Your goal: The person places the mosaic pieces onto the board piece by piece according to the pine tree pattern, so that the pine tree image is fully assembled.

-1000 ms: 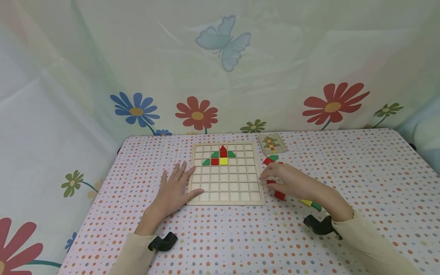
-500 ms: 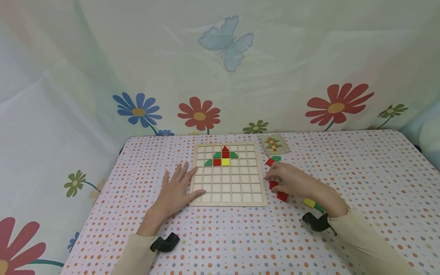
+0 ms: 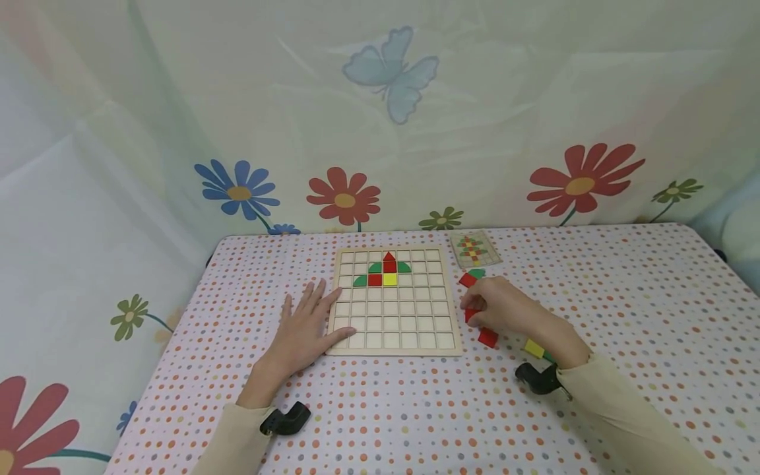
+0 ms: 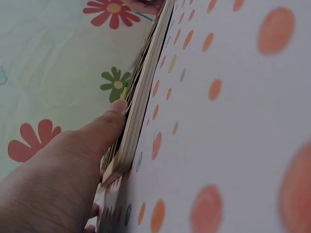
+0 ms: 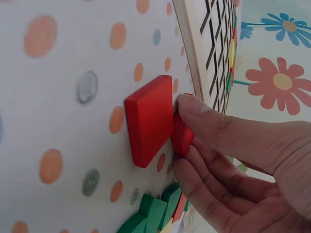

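Note:
My left hand (image 3: 303, 333) lies with spread fingers at the left edge of a wooden grid board (image 3: 382, 323), its thumb over the rim. In the board's upper part sit several tiles: a red triangle (image 3: 388, 256), red squares, a yellow square (image 3: 389, 280) and green rounded pieces. Right of the board, my right hand (image 3: 505, 307) pinches a red tile (image 5: 182, 133) between thumb and fingers, low over the cloth. Another red square tile (image 5: 150, 121) lies close beside it. The hand hides part of the loose tiles in the head view.
A card (image 3: 475, 249) with a tree-like tile pattern lies behind the board's right side. Loose red and green tiles lie just in front of it. A yellow tile (image 3: 534, 348) and a green one lie by the right wrist. A flowered curtain (image 3: 267, 99) hangs behind the table.
My right hand's thumb and fingers have drawn together on the red tile, and the right forearm has shifted slightly. The left hand stays in place on the board's edge.

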Demonstrator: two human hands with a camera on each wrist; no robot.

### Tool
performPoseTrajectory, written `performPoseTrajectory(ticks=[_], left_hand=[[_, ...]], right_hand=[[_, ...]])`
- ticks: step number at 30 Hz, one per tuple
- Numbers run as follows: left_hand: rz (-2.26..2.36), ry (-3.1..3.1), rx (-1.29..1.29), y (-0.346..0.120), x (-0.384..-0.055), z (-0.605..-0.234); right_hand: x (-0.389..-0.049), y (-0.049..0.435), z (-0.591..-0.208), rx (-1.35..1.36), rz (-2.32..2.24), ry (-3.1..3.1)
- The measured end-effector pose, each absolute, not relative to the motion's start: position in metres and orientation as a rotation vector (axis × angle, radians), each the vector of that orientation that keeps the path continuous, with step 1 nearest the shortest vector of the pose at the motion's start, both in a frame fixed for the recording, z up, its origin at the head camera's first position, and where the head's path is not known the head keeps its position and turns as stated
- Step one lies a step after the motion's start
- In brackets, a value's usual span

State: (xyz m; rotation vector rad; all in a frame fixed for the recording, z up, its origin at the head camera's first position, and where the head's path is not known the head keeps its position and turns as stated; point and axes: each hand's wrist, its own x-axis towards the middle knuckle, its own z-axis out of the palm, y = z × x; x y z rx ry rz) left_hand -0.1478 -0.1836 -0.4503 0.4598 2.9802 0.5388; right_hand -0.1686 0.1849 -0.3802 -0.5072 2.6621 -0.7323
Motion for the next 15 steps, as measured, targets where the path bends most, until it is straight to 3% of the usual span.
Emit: performPoseTrajectory(ticks=[15], left_hand=[[0.536, 2.98, 0.471, -0.1838, -0.1482, -0.4511]], right_hand=[[-0.1671, 0.1931, -0.3849, -0.536, -0.859, 2.753]])
